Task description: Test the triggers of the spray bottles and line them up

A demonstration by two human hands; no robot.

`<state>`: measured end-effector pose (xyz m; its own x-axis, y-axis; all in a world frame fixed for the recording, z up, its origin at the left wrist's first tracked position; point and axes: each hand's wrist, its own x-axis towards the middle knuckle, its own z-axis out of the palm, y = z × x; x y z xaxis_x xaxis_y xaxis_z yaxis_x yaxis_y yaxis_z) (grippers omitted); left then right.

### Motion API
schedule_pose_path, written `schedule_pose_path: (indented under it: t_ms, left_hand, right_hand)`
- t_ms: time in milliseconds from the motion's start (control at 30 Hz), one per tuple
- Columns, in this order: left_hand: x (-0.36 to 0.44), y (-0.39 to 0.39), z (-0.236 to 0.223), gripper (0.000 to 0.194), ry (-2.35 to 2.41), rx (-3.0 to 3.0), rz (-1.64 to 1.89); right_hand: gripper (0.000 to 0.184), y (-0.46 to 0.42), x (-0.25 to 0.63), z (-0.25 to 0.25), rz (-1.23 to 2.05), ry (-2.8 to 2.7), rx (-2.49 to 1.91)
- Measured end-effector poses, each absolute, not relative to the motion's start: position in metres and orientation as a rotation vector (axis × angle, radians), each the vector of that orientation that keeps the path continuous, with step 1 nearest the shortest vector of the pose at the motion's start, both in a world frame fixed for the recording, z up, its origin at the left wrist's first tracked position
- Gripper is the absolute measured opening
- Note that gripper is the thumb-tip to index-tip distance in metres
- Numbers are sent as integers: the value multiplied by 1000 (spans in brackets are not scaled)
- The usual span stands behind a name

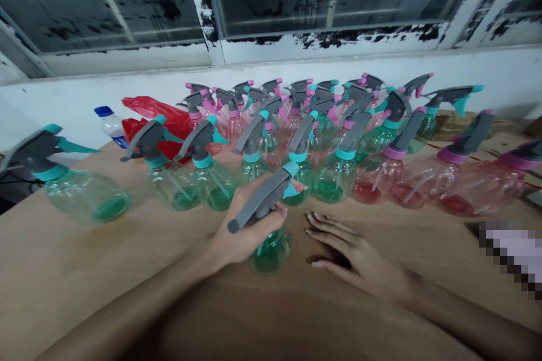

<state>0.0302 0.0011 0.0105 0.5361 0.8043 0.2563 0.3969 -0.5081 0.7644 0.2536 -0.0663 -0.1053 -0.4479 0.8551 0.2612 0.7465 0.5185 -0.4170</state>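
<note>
My left hand (243,231) is wrapped round the neck of a green spray bottle (271,251) with a grey trigger head and teal nozzle, which stands on the wooden table (84,271) in front of me. My right hand (351,254) lies flat on the table just to the right of that bottle, fingers stretched out, holding nothing. Behind both hands stands a crowd of several spray bottles (296,141), green ones with teal collars to the left and pink ones with pink collars to the right.
A lone green spray bottle (80,192) stands apart at the left. A red plastic bag (156,118) and a small white bottle with a blue cap (110,124) sit at the back left by the white wall. A blurred patch (514,254) lies at the right edge.
</note>
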Motion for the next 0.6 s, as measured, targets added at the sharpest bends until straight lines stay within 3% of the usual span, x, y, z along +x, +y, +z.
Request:
schedule_pose_path:
  t_ms: [300, 600]
  left_hand:
    - [32, 1, 10, 31, 937, 2150, 818]
    - [32, 0, 9, 18, 964, 2164, 816]
  right_hand:
    - [52, -65, 255, -108, 326, -2327, -1299]
    - [51, -66, 254, -107, 334, -2321, -1307]
